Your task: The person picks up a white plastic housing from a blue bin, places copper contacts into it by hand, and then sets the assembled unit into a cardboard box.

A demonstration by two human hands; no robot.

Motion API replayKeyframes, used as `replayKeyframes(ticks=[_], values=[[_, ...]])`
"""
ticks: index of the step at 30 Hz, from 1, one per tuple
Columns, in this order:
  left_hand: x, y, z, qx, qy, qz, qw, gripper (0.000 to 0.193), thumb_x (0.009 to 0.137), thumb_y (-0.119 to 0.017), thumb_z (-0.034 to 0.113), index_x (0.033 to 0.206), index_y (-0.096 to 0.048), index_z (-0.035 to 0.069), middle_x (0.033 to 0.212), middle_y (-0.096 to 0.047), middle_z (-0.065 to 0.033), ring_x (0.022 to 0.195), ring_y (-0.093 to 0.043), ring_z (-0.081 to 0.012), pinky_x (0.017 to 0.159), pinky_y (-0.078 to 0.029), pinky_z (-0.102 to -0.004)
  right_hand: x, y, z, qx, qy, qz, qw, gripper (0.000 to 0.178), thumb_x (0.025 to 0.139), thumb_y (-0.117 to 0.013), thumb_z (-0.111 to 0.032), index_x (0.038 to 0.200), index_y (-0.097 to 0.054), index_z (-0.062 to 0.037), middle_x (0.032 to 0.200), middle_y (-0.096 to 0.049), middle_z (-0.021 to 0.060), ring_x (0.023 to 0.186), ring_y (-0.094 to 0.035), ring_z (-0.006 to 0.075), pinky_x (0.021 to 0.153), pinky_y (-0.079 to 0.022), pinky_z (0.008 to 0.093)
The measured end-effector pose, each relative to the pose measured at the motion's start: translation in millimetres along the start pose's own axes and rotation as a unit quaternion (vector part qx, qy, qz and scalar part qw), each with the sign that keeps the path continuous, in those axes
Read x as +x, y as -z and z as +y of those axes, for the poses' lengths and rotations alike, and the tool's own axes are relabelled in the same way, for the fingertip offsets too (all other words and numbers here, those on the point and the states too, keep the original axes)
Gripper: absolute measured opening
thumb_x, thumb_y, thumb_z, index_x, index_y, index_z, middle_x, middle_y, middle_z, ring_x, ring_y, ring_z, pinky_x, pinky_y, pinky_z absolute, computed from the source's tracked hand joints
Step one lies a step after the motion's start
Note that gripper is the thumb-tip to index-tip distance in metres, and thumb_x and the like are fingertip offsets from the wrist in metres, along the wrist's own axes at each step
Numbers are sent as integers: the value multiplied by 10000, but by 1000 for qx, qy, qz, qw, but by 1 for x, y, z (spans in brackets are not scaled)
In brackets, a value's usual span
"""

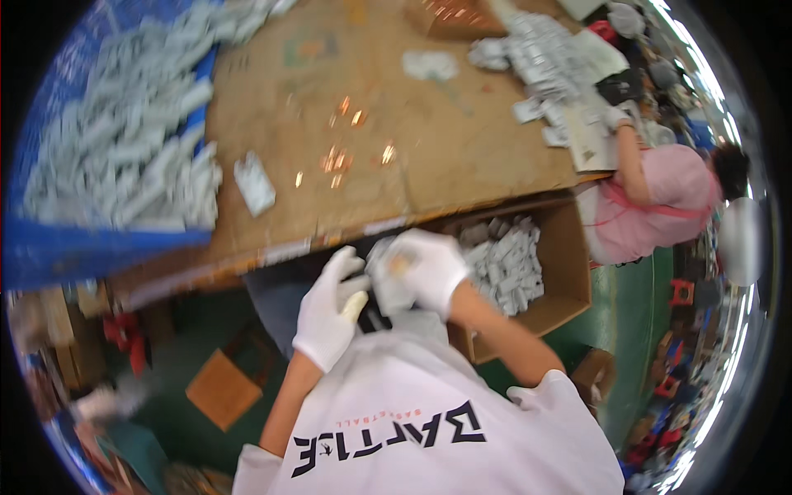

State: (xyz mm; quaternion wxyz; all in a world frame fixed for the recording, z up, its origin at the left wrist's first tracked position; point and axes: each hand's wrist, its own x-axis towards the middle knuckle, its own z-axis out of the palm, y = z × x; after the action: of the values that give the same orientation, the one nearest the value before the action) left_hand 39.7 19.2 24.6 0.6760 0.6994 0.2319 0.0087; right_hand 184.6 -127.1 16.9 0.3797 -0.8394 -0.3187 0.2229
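Note:
Both my hands wear white gloves and are close together in front of the table edge. My left hand is half curled, its fingers and thumb apart and nothing visible between them. Beside it, my right hand is smeared by motion and closed around a pale grey plastic part. A small orange-copper patch shows at its fingers. Loose copper pieces lie scattered on the brown tabletop. A single pale grey part lies to their left. By my right forearm, a cardboard box holds many similar grey parts.
A blue bin heaped with grey parts stands at the left. More grey parts and a box of copper pieces are at the far side. A co-worker in pink works at the right. A wooden stool stands on the green floor.

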Motion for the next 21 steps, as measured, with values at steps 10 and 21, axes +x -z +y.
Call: replayKeyframes(ticks=[10,21], values=[[18,56,-20,-12,-35,21,999,452,882,-543,-91,1327,-512,-12,1231,-633,-162,1140,-630,-226,984,-481,-314,268,449,240,-457,-269,400,748,524,825,-637,-407,1078,-672,51,1087,-668,257,1045,-630,413,919,-488,461],[41,55,10,-69,-9,49,996,307,895,-571,-59,1199,-601,-25,1105,-692,-134,1025,-672,-197,900,-522,-298,432,-108,-139,-126,188,-81,971,585,795,-691,-481,1185,-617,-52,1141,-657,190,1068,-620,359,926,-482,420]])
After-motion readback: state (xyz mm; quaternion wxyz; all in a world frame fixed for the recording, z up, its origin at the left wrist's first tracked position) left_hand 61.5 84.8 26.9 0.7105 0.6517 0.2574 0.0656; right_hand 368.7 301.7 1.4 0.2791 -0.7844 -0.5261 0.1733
